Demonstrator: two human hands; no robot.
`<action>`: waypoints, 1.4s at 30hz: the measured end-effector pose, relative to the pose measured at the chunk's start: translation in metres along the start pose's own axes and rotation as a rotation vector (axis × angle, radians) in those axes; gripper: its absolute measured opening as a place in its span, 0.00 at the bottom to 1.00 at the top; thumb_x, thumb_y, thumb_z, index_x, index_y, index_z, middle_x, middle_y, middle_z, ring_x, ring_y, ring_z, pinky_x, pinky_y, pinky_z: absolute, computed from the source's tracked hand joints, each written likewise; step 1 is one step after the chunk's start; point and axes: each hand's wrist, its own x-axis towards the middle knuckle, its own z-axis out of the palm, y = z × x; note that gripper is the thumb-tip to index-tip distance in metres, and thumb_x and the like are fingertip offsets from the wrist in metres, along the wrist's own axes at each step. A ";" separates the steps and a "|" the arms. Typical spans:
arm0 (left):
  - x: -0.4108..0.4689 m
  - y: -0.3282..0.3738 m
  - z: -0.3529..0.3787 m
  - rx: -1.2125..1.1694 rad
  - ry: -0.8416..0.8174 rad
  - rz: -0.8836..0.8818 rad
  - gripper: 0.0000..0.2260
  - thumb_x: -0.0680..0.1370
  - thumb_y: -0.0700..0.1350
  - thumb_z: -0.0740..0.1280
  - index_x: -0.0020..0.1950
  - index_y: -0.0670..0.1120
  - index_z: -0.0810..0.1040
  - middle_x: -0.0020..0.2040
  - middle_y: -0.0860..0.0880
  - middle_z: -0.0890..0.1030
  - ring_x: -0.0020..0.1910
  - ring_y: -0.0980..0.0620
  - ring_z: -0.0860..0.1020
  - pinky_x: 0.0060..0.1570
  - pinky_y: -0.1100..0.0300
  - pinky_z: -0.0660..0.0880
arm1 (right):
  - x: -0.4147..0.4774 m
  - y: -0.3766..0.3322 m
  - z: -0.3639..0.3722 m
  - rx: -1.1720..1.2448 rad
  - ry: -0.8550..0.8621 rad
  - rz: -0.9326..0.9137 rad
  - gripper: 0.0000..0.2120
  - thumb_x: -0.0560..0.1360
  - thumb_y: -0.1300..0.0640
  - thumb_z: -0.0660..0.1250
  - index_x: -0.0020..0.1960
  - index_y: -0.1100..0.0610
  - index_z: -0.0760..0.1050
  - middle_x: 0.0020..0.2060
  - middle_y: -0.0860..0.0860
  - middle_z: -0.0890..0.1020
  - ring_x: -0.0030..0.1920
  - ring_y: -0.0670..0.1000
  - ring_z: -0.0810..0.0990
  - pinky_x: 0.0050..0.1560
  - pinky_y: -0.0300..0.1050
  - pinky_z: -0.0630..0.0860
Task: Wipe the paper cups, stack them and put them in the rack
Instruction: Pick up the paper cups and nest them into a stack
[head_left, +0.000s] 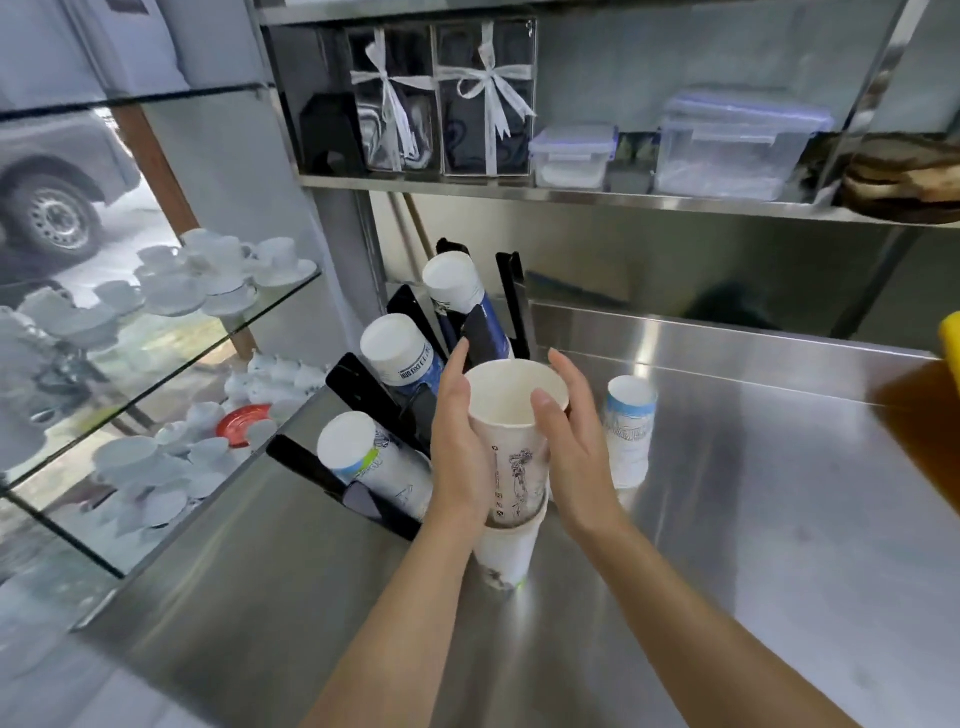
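Cradling the top cup (511, 436) between both palms, the left hand (457, 447) and right hand (571, 447) press it into the cup below (506, 553), which stands on the steel counter (727, 519) just beside the black rack (363, 384). Pushing off-centre could crush the thin rim or tip the pair. A spare stack (628, 431) stands near the right wrist, possibly close enough to get knocked over.

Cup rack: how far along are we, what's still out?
Done: three slots of the black rack hold cup stacks. In hand: left hand and right hand hold an open white cup nested into another on the steel counter. Left: the inverted stack beside them. No cloth visible.
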 end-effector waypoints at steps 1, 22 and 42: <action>-0.002 -0.008 -0.006 0.058 -0.001 0.006 0.18 0.75 0.52 0.54 0.62 0.60 0.73 0.67 0.49 0.74 0.65 0.51 0.73 0.67 0.50 0.68 | -0.004 0.009 -0.001 -0.032 -0.003 0.033 0.23 0.74 0.47 0.59 0.68 0.45 0.63 0.66 0.43 0.70 0.66 0.40 0.68 0.67 0.42 0.65; -0.004 -0.030 -0.033 1.371 -0.056 0.211 0.16 0.76 0.50 0.62 0.61 0.45 0.74 0.57 0.44 0.78 0.57 0.43 0.74 0.56 0.51 0.68 | -0.018 0.068 -0.025 -0.500 0.193 0.152 0.17 0.76 0.50 0.61 0.62 0.56 0.70 0.57 0.52 0.76 0.57 0.51 0.74 0.54 0.44 0.69; 0.094 -0.067 0.026 1.568 -0.947 -0.456 0.32 0.74 0.59 0.62 0.75 0.52 0.55 0.76 0.49 0.60 0.73 0.48 0.62 0.68 0.57 0.60 | 0.038 0.096 -0.065 -0.214 0.165 0.747 0.05 0.74 0.68 0.60 0.41 0.62 0.70 0.41 0.58 0.74 0.42 0.54 0.70 0.38 0.45 0.64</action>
